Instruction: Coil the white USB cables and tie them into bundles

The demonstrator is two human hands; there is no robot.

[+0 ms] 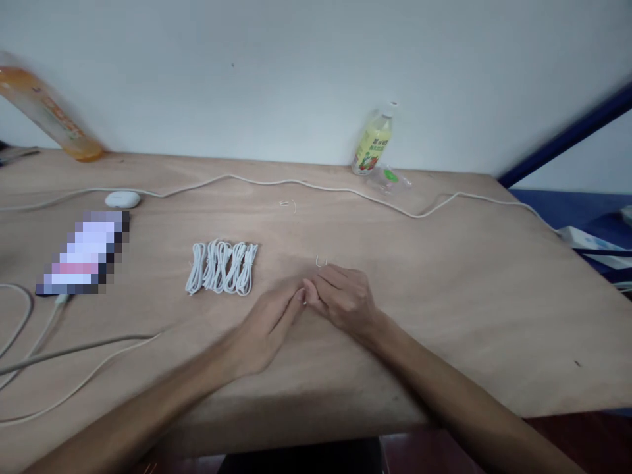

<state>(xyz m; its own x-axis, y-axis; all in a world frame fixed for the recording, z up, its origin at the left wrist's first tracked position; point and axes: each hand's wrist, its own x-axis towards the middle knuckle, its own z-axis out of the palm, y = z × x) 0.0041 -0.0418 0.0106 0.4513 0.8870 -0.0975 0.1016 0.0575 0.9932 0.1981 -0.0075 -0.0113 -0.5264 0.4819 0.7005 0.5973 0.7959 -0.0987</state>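
Note:
My left hand (270, 320) and my right hand (345, 296) meet low over the table, thumbs and fingertips pressed together. Both are closed. A thin white curved end (320, 262) shows just beyond my right fingers; whether it is held or lies on the table, I cannot tell. Whatever sits between the fingertips is hidden, apart from a tiny pale speck. Left of my hands, several coiled white cables (222, 266) lie side by side in a row. Farther back on the wood are small loose white bits of wire or tie (288, 205).
A lit phone (83, 253) with a charging cable (47, 336) and a white earbud case (122, 199) lie at left. A long white cord (306, 184) crosses the table (469, 296). An orange drink bottle (54, 115), a yellow-labelled bottle (374, 143) and clear plastic (390, 179) stand near the wall.

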